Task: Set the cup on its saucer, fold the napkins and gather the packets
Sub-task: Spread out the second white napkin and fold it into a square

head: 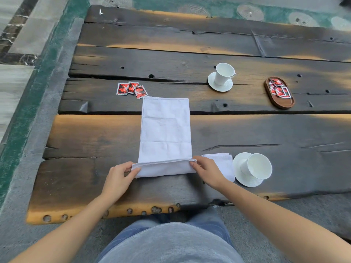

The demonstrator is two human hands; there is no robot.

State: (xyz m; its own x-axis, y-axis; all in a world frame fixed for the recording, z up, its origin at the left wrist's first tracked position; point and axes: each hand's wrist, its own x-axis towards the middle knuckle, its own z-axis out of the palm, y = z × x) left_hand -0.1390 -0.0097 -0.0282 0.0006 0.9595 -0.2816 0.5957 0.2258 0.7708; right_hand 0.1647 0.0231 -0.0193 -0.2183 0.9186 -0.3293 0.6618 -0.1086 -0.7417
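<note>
Rough charred wood table; matt cloth napkin.

table: dark scorched planks | floor: grey stone, green band | far discs: possibly drain covers

Bare table left (right: folded napkins, cup).
</note>
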